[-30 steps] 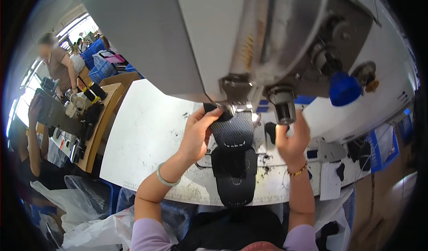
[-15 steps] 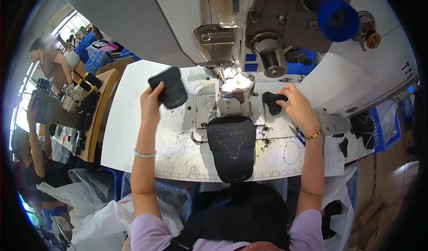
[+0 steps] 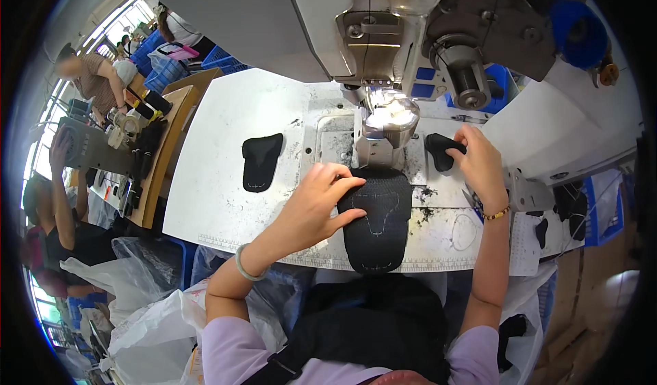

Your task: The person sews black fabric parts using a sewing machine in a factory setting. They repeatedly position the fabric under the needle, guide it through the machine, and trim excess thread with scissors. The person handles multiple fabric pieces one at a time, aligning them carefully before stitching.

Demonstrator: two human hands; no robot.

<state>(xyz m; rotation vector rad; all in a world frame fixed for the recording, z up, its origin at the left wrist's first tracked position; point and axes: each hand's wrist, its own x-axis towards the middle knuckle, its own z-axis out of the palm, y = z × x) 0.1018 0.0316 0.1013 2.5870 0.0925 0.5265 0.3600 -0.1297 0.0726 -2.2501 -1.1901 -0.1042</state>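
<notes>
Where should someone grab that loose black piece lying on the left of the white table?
Probably by the narrower near end of the black piece, pinched from the near side: it lies flat, tapers that way, and nothing covers it.

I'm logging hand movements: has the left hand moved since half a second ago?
Yes: against the grey metal post, the left hand has moved rightward and lower in the picture, reaching the large black pad.
</notes>
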